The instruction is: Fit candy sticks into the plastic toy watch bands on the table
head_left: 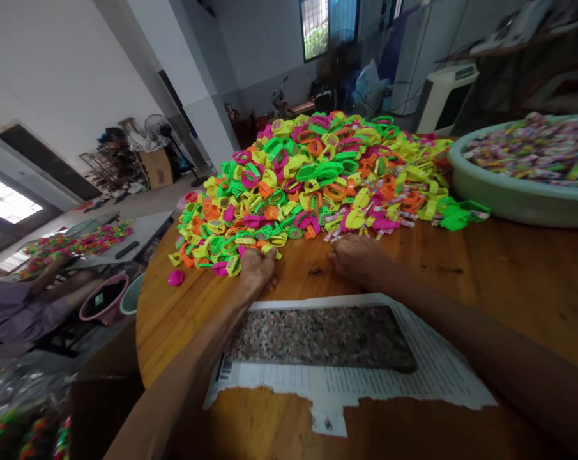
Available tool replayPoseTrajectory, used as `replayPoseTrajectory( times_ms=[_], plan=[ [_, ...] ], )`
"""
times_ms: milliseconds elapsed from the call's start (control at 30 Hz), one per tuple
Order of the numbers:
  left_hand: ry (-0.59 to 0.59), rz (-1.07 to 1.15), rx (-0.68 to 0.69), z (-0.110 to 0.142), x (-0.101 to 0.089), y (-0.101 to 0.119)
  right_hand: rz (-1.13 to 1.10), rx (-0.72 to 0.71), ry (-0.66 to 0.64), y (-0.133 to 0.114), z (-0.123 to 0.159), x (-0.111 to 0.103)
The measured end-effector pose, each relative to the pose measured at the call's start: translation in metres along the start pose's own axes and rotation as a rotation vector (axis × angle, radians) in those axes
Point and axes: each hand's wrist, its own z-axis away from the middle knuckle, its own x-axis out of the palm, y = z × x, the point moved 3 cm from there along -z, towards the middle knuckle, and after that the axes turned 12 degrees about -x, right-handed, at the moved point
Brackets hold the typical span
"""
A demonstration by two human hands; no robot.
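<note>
A big heap of small plastic rings (317,172) in green, yellow, orange and pink covers the far half of a round wooden table (485,281). My left hand (256,268) reaches to the near edge of the heap, fingers curled down among the pieces; what they grip is hidden. My right hand (356,255) rests knuckles-up at the heap's edge a little to the right, fingers tucked under, contents not visible. Before my arms lies a speckled stone slab (322,335) on a sheet of torn printed paper (442,377).
A pale green basin (509,191) full of small wrapped pieces stands at the right. One pink piece (175,277) lies alone near the table's left edge. Beyond that edge, another person's arm (59,284), a pink bucket (104,299) and a second table with coloured pieces (78,243).
</note>
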Motion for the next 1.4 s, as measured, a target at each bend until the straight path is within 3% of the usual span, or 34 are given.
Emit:
replayPoseTrajectory(
  times_ms=[133, 233, 367, 467, 567, 700, 867, 1167, 1400],
  plan=[
    [0.053, 0.132, -0.061, -0.006, 0.016, 0.003, -0.032, 0.017, 0.013, -0.001, 0.000, -0.001],
    [0.117, 0.167, 0.012, -0.006, 0.013, 0.005, -0.078, 0.007, 0.017, -0.006, 0.008, -0.013],
    [0.058, 0.109, 0.247, 0.020, -0.010, 0.003, -0.228, -0.093, 0.030, -0.028, 0.041, -0.036],
    [-0.052, -0.181, 0.578, 0.061, -0.025, 0.001, -0.422, -0.263, 0.049, -0.055, 0.073, -0.046],
    [-0.079, -0.588, 0.863, 0.096, -0.025, -0.004, -0.400, -0.329, 0.012, -0.076, 0.094, -0.041],
    [-0.048, -0.703, 1.005, 0.110, -0.014, -0.008, -0.246, -0.293, 0.015, -0.090, 0.099, -0.028],
    [-0.071, -0.674, 1.053, 0.109, -0.009, -0.015, -0.158, -0.285, 0.090, -0.095, 0.095, -0.020],
    [-0.030, -0.612, 1.070, 0.115, -0.008, -0.023, -0.373, -0.317, 0.238, -0.100, 0.098, -0.017],
    [-0.018, -0.592, 1.060, 0.115, -0.005, -0.025, -0.298, -0.347, 0.180, -0.104, 0.097, -0.017]
  ],
)
